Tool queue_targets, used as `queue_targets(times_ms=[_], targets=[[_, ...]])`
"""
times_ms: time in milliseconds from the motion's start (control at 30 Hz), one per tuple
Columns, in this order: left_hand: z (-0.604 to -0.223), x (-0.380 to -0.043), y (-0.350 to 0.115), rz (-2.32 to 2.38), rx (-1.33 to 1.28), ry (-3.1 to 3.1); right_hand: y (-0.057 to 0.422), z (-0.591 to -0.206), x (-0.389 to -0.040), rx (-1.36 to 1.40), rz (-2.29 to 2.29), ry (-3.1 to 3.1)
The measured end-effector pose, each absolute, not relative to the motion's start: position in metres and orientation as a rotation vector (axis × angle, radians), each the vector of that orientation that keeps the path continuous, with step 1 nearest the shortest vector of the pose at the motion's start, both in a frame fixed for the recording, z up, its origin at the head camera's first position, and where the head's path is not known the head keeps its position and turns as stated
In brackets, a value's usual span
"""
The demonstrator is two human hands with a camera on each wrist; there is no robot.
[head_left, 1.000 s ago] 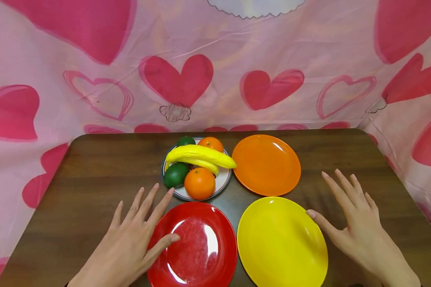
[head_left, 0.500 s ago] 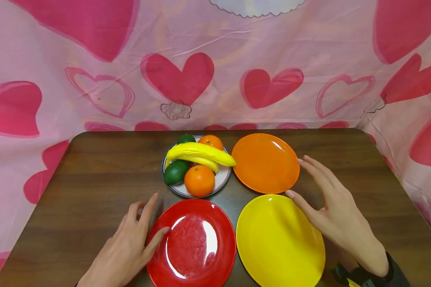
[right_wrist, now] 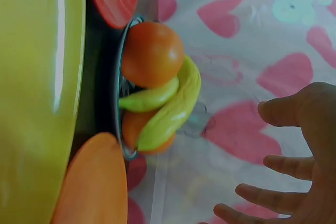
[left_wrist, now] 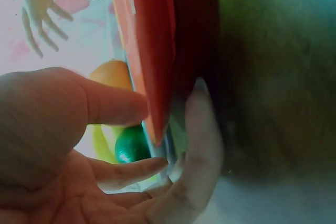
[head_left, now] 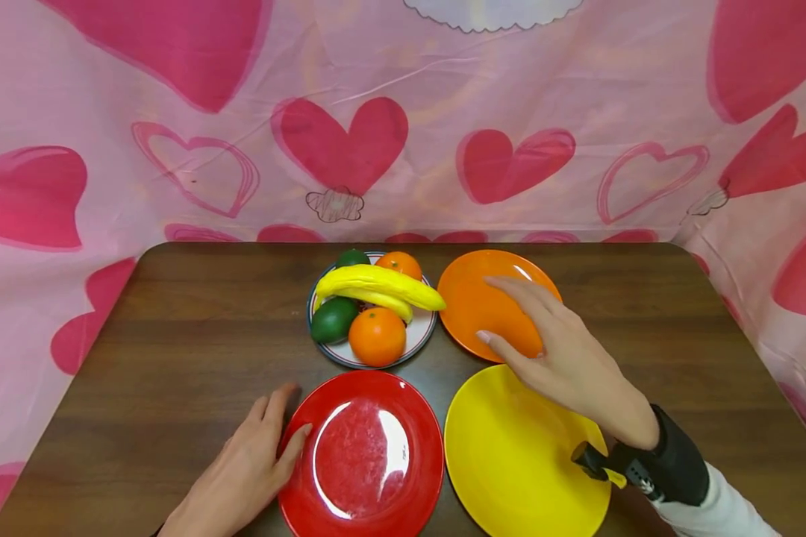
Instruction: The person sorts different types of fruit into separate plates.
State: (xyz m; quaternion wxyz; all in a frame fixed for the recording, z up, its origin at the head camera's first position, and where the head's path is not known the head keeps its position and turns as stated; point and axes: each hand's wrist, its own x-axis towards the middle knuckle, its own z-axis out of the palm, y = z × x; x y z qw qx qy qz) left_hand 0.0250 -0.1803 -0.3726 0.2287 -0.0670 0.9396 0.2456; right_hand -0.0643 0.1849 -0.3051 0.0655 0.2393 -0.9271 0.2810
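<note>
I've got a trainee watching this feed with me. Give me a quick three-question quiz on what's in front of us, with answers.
1. Which plate's rim is the left hand at?
2. True or false: the right hand is gripping a banana.
3. Which plate carries the fruit?
A) yellow plate
B) white plate
C) orange plate

Key:
1. The red plate.
2. False; the right hand's fingers are spread and hold nothing.
3. B.

Draped table nook; kind of room cannot be told. Pink heart-print cloth [head_left: 436, 71] hangs behind a wood-grain table [head_left: 201, 328].
</note>
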Motion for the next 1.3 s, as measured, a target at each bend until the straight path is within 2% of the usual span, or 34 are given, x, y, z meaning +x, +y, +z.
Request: queue_targets(times_ms=[500,833,1300], targets=[[-0.381,0.031,-0.176,0.838,-0.031,2.658,0.118,-0.293,-0.121,1.021,0.742,-2.883],[-0.384,0.029,-0.174,0.824,-0.036,2.633,0.075,-0.306,-0.147,1.143,0.648,-2.887],[-0.385,0.026,-0.170,0.811,-0.021,2.639,0.040,-0.323,-0.162,1.284,0.452,-2.819]])
